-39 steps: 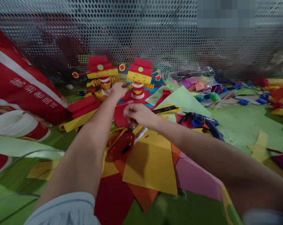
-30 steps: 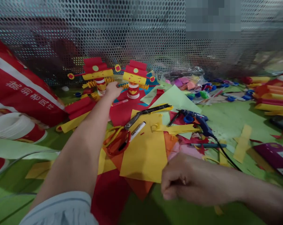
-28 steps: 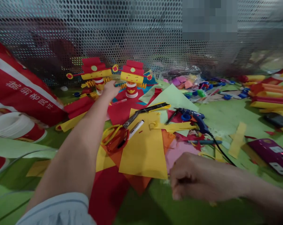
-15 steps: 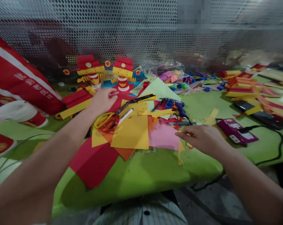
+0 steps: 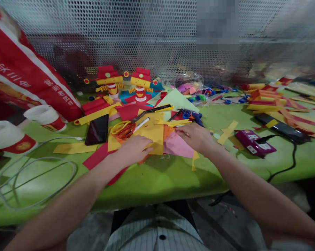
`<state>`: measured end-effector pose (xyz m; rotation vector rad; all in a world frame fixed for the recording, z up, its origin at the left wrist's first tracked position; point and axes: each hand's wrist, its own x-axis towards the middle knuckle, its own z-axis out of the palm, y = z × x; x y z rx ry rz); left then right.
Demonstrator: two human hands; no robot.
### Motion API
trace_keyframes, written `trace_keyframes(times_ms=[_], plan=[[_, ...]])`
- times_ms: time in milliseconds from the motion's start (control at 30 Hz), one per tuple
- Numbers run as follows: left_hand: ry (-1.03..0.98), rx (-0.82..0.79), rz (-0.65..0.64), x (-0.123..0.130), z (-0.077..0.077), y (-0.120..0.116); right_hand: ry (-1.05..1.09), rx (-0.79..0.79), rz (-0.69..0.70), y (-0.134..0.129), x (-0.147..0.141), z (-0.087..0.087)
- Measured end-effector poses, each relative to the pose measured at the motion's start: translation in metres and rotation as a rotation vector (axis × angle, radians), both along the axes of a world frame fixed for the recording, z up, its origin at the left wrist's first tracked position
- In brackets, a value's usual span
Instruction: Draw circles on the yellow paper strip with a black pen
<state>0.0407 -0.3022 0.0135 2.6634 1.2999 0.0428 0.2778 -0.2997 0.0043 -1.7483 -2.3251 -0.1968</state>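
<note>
My left hand point(image 5: 135, 147) lies palm down with fingers stretched over the lower left part of a yellow paper sheet point(image 5: 156, 139). Orange- and yellow-handled scissors point(image 5: 124, 129) and a white marker point(image 5: 142, 124) are just beyond it. To the right, my right hand point(image 5: 195, 136) hovers over an orange scrap and a pink sheet point(image 5: 173, 148), its fingers loosely bent and apart, nothing visible in them. A blue glue gun point(image 5: 194, 115) lies beyond that hand. Red paper point(image 5: 94, 158) sticks out under my left forearm.
Two red-and-yellow paper figures point(image 5: 112, 87) stand at the back. Left are a black phone point(image 5: 97, 129), a white cable point(image 5: 74, 164), paper cups point(image 5: 46, 116) and a red bag point(image 5: 50, 82). A purple power box point(image 5: 254, 143) with a black cord sits right. Perforated metal backs the table.
My left hand has come back toward me from near the paper figures, without the small reddish strip it held. My right hand has moved left and slightly forward over the papers. The view has shifted left.
</note>
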Motion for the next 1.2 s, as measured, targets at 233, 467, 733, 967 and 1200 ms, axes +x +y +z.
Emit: trace_keyframes(times_ms=[233, 467, 733, 967, 1200], plan=[[-0.112, -0.020, -0.050, 0.001, -0.017, 0.005, -0.257, -0.076, 0.059, 0.065, -0.043, -0.007], [-0.224, -0.012, -0.013, -0.009, -0.023, 0.007, -0.223, -0.074, 0.123, 0.084, -0.050, -0.008], [-0.931, -0.218, 0.312, -0.012, -0.025, 0.014, 1.225, -0.092, 0.159, 0.051, -0.051, 0.006], [-1.019, -0.320, 0.204, 0.001, -0.025, 0.010, 2.019, -0.552, 0.095, 0.026, -0.067, 0.005], [-0.973, -0.339, 0.236, -0.001, -0.016, 0.005, 2.121, -0.631, 0.093, 0.023, -0.065, 0.000]])
